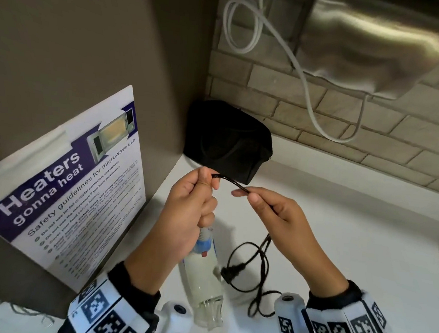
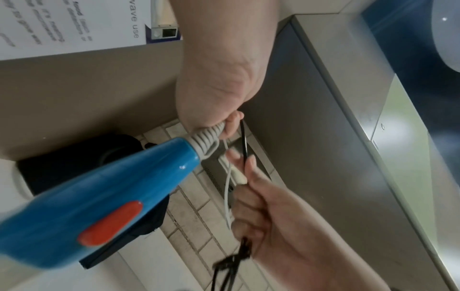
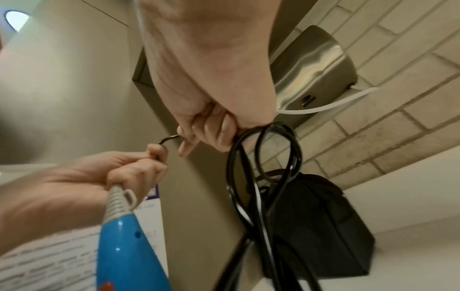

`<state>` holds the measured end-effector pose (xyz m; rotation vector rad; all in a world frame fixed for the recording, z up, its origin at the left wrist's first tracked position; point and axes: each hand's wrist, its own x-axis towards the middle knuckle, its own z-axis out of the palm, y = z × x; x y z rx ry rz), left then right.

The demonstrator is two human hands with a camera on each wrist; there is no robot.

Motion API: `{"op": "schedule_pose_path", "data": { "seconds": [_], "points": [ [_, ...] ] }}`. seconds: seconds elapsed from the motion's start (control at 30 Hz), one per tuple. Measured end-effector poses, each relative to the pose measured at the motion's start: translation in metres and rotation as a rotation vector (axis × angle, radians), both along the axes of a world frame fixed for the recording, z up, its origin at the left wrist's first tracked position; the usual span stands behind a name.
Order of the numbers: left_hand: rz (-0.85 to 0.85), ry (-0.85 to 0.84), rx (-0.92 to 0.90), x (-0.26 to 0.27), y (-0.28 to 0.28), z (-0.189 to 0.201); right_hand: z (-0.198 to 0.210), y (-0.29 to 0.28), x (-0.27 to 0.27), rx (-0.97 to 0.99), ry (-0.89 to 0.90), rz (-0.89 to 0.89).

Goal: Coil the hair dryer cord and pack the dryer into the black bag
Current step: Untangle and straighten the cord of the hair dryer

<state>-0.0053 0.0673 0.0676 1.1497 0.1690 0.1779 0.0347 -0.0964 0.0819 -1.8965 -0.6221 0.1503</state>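
Above the white counter [image 1: 341, 202], left hand [image 1: 189, 206] grips the hair dryer [image 1: 205, 270] at its cord end; right hand [image 1: 275, 210] pinches the black cord [image 1: 229, 180], remainder trailing loose. Coiling barely begun. Black bag [image 1: 228, 140] sits in the corner, dryer unpacked

Head camera overhead; wrist cameras upward, close
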Motion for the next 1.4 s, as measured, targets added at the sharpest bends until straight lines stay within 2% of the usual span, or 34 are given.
{"op": "schedule_pose_path", "data": {
  "seconds": [0.37,0.5,0.93,1.0,1.03,1.13,1.2,1.27,1.4],
  "points": [
    [0.183,0.097,-0.276,0.005,0.037,-0.005,-0.045,-0.029,0.02,-0.192,0.031,-0.047],
    [0.249,0.107,-0.293,0.002,0.055,-0.016,-0.061,-0.042,0.029,-0.221,0.016,-0.113],
    [0.28,0.316,-0.267,0.0,0.076,-0.114,-0.112,-0.058,0.049,-0.384,0.042,-0.227],
    [0.28,0.364,-0.176,-0.001,0.077,-0.13,-0.114,-0.056,0.048,-0.422,0.027,-0.26],
    [0.273,0.394,-0.061,-0.001,0.077,-0.137,-0.113,-0.056,0.048,-0.43,0.021,-0.281],
    [0.211,0.523,0.569,-0.002,0.078,-0.149,-0.1,-0.053,0.045,-0.451,0.012,-0.305],
    [0.122,0.553,0.968,-0.003,0.077,-0.153,-0.09,-0.052,0.043,-0.475,-0.014,-0.286],
    [0.033,0.523,1.102,-0.003,0.071,-0.152,-0.079,-0.047,0.038,-0.52,-0.066,-0.251],
    [-0.088,0.309,1.21,-0.004,0.049,-0.134,-0.063,-0.033,0.024,-0.66,-0.172,-0.185]
  ]
}}
